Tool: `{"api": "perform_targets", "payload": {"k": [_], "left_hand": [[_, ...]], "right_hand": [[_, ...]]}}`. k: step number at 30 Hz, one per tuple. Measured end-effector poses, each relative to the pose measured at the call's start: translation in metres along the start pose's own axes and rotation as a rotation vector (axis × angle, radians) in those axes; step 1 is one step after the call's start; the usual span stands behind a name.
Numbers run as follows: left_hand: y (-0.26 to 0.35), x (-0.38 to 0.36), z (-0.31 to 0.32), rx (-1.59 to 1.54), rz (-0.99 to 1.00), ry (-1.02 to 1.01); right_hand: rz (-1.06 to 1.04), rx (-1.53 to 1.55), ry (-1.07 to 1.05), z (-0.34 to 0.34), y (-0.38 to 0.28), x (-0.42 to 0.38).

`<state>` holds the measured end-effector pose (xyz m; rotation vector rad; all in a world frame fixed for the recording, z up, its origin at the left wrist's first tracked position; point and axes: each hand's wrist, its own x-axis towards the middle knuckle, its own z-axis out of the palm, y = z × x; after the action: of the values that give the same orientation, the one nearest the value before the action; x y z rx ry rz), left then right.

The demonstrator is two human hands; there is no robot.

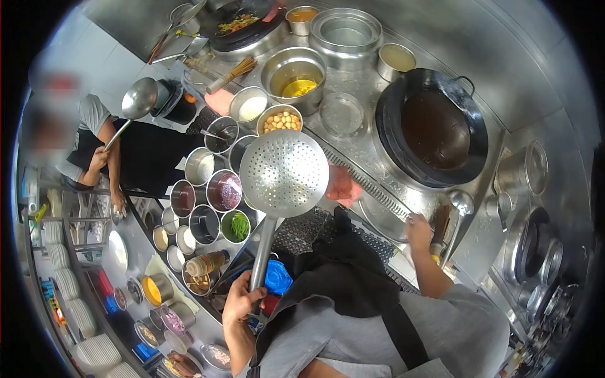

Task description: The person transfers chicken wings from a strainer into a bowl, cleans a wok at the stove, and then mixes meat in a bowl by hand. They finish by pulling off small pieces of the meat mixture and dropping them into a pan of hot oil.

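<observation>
My left hand (242, 299) is closed around the handle of a large perforated skimmer (283, 173), raised over the counter. My right hand (418, 232) is at the front edge of the stove, by a bamboo brush (441, 225) and a ladle (461, 201); its fingers are too unclear to tell whether it grips anything. A reddish, hand-like shape (339, 183) shows beside the skimmer with pink cloth; whose it is cannot be made out. Left of the skimmer, steel pots hold purple pieces (224, 190) and green vegetables (238, 225).
A wok of dark liquid (436, 129) sits at the right. Beyond the skimmer are a pot of yellow liquid (293, 79) and a bowl of round pieces (282, 120). Another person (101, 135) holds a ladle (139, 98) at the left. Stacked plates (94, 353) stand lower left.
</observation>
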<state>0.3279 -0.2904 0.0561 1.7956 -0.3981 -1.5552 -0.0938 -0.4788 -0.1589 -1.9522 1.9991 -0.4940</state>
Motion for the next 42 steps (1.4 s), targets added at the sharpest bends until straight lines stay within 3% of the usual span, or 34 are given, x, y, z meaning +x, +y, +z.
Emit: {"api": "perform_targets", "payload": {"k": [2,3,7,8,10,13,18,22,24,25,28,30,32,37,39,40,42], "left_hand": [[0.001,-0.001,0.003,-0.015,0.001,0.005],[0.001,-0.001,0.004,-0.025,-0.004,0.009],[0.005,-0.007,0.012,-0.046,-0.051,0.070],[0.009,-0.009,0.014,-0.024,-0.076,0.068],[0.005,-0.009,0.018,-0.005,-0.072,0.072],[0.012,0.001,0.022,0.041,-0.043,0.027],[0.038,0.049,0.034,0.106,-0.029,-0.113],[0.077,0.125,0.067,0.171,0.061,-0.251],[0.065,0.202,0.076,0.085,0.208,-0.454],[0.073,0.227,0.088,-0.023,0.121,-0.557],[0.082,0.281,0.121,-0.267,-0.045,-0.549],[0.073,0.306,0.129,-0.256,-0.071,-0.548],[0.060,0.311,0.132,-0.231,-0.103,-0.554],[0.057,0.258,0.105,-0.144,-0.220,-0.568],[0.059,0.249,0.100,-0.056,-0.210,-0.523],[0.057,0.251,0.100,-0.048,-0.212,-0.527],[0.057,0.259,0.099,0.100,-0.048,-0.443]], "right_hand": [[-0.121,0.303,0.000,0.020,-0.068,0.047],[-0.248,0.294,0.052,0.033,-0.099,0.073],[-0.374,0.350,0.023,0.086,-0.179,0.174],[-0.384,0.350,0.009,0.097,-0.182,0.185],[-0.265,0.148,-0.218,0.106,-0.186,0.194],[-0.243,0.229,-0.199,0.076,-0.171,0.150],[-0.225,0.240,-0.293,0.020,-0.091,0.048],[-0.212,0.175,-0.302,-0.021,-0.039,-0.017],[-0.112,0.203,-0.256,-0.036,-0.025,-0.044],[-0.107,0.201,-0.243,-0.043,-0.020,-0.058],[0.106,0.154,-0.199,-0.055,-0.007,-0.104],[0.203,0.167,-0.167,-0.057,0.003,-0.135],[0.293,0.176,-0.141,-0.063,0.019,-0.162],[0.403,0.054,0.180,-0.072,0.066,-0.201],[0.495,-0.059,0.189,-0.084,0.069,-0.197],[0.447,-0.113,0.278,-0.082,0.074,-0.193],[0.407,-0.168,0.369,-0.077,0.082,-0.184]]}}
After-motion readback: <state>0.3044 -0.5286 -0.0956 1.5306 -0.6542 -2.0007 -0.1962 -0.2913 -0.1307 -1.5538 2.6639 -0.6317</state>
